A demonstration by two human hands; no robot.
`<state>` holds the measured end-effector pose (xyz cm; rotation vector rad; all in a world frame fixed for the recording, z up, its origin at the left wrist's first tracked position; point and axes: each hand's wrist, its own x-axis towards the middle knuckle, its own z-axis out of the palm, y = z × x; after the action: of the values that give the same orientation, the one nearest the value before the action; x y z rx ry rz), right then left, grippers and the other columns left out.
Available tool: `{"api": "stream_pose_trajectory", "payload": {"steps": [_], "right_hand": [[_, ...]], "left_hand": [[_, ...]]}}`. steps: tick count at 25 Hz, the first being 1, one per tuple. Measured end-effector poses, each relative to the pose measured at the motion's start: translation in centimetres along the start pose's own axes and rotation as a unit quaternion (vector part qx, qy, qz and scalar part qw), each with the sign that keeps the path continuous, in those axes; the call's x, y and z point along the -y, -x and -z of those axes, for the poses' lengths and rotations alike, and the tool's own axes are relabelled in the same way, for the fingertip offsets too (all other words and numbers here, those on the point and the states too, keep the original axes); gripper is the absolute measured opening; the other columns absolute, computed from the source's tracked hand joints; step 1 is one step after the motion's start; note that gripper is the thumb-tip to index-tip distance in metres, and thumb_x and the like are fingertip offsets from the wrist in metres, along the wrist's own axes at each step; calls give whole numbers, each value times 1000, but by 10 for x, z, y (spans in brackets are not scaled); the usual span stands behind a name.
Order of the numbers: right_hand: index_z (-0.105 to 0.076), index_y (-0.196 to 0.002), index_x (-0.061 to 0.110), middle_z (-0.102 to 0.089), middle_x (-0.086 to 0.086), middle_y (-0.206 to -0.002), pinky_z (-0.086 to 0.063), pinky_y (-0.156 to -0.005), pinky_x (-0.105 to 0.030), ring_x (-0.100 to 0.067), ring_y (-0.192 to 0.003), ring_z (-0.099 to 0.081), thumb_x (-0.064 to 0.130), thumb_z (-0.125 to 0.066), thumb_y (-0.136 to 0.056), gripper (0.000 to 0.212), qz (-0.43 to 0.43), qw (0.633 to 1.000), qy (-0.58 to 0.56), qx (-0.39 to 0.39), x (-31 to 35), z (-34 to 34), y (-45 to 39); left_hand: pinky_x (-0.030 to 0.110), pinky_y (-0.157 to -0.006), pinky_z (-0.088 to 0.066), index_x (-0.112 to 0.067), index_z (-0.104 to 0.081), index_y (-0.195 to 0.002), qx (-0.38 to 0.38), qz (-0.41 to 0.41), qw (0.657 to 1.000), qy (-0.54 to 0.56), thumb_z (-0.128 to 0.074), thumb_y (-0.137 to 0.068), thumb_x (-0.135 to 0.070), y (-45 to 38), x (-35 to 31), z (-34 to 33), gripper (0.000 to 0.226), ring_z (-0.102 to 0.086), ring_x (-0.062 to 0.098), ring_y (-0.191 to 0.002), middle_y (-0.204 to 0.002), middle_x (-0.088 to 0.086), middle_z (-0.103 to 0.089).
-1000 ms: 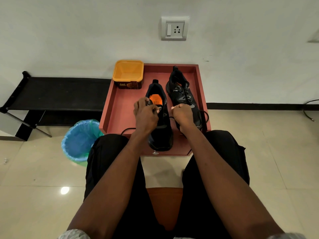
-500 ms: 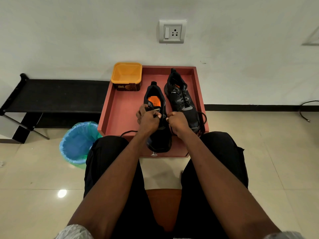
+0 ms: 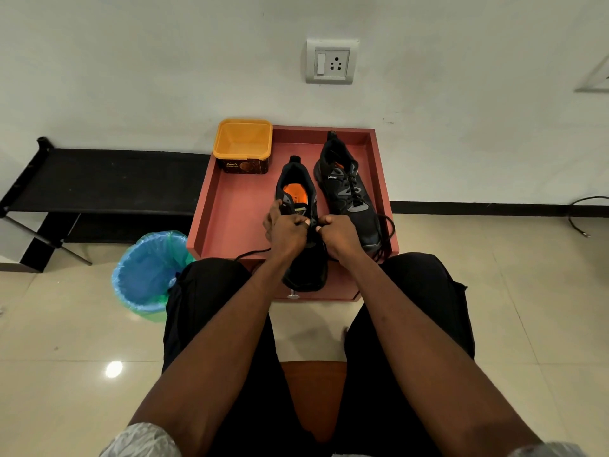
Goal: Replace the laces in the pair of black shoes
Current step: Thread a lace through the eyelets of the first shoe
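black shoes (image 3: 301, 225): a pair, both inside the red tray (image 3: 230, 219). near shoe lies mid-tray, toe toward the tray's front lip and past it, heel toward the tray's back wall; long axis runs front-to-back, orange insole showing at the open collar. second shoe (image 3: 349, 196) sits just beside it toward the tray's right wall, same heading, tilted slightly, laces already crossed up the tongue. left hand (image 3: 286, 232) and right hand (image 3: 339, 235) both curled over the near shoe's eyelet zone, each pinching what looks like lace (image 3: 252, 253); a loose strand trails over the tray's front-left edge. likely held low and close to steady the shoe while threading. yellow tub (image 3: 242, 145) at the tray's back-left corner, open.
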<state>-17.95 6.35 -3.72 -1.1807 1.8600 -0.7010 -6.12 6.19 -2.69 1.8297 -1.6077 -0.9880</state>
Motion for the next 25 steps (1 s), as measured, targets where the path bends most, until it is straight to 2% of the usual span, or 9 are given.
{"api": "stream_pose_trajectory", "payload": {"steps": [4, 8, 13, 16, 18, 20, 21, 23, 25], "right_hand": [[-72, -85, 10, -70, -14, -88, -46, -68, -31, -30, -88, -65, 15, -61, -91, 13, 40, 997, 61, -10, 4, 6, 5], [-65, -81, 17, -70, -9, -91, -51, -73, -34, -24, -86, -64, 18, -65, -90, 9, 84, 993, 70, -47, 13, 8, 10], [-59, -78, 10, -66, -8, -85, -49, -68, -37, -29, -82, -63, 11, -57, -90, 12, 93, 987, 116, -65, 19, 4, 20], [-61, -94, 6, -60, -5, -91, -39, -61, -27, -21, -81, -59, 7, -49, -92, 12, 60, 977, 48, -199, 28, 28, 25], [-60, -102, 4, -60, -8, -101, -42, -62, -23, -20, -86, -60, 6, -47, -95, 15, -1, 938, -88, -334, 29, 56, 21], [-59, -110, 5, -58, -11, -117, -50, -80, -32, -25, -101, -60, 7, -49, -95, 18, -58, 894, -138, -423, 25, 75, 17], [-57, -116, 5, -55, -12, -124, -49, -90, -37, -27, -111, -57, 7, -53, -93, 23, -67, 891, -82, -442, 22, 76, 16], [-54, -122, 6, -54, -13, -129, -44, -101, -42, -28, -120, -51, 3, -58, -86, 37, 14, 915, 45, -401, 20, 62, 19], [-57, -120, 10, -63, -9, -118, -43, -103, -46, -27, -113, -57, 1, -58, -85, 36, 145, 951, 100, -252, 20, 37, 21]], "left_hand": [[42, -120, -20, -13, -72, -110, 67, -12, 998, -16, -62, -93, -23, -6, 2, 12, 22, -20, 34, -141, -160, 7, -12], [46, -119, -29, -23, -45, -145, 145, -62, 985, -76, -83, -76, -35, -13, 23, 30, 79, -27, 34, -143, -158, 9, -15], [47, -116, -34, -28, -34, -150, 134, -97, 982, -94, -86, -72, -35, -6, 27, 34, 94, -31, 32, -143, -161, 9, -14], [50, -114, -36, -32, -34, -148, 129, -93, 984, -82, -89, -65, -40, -6, 32, 33, 100, -33, 31, -142, -160, 4, -17], [50, -114, -37, -34, -34, -147, 133, -92, 984, -73, -90, -64, -41, -6, 33, 34, 101, -33, 31, -141, -159, 3, -18], [49, -114, -37, -32, -33, -148, 136, -96, 983, -74, -90, -66, -39, -5, 32, 35, 100, -33, 31, -141, -158, 4, -19], [48, -114, -36, -31, -32, -149, 134, -97, 983, -76, -89, -67, -38, -3, 31, 36, 101, -33, 30, -141, -158, 4, -19], [48, -115, -36, -29, -29, -151, 132, -98, 984, -73, -89, -68, -37, -2, 30, 37, 103, -31, 30, -142, -159, 5, -19], [46, -115, -36, -29, -27, -153, 130, -104, 984, -69, -89, -68, -36, 0, 29, 37, 104, -31, 30, -142, -158, 6, -20]]}}
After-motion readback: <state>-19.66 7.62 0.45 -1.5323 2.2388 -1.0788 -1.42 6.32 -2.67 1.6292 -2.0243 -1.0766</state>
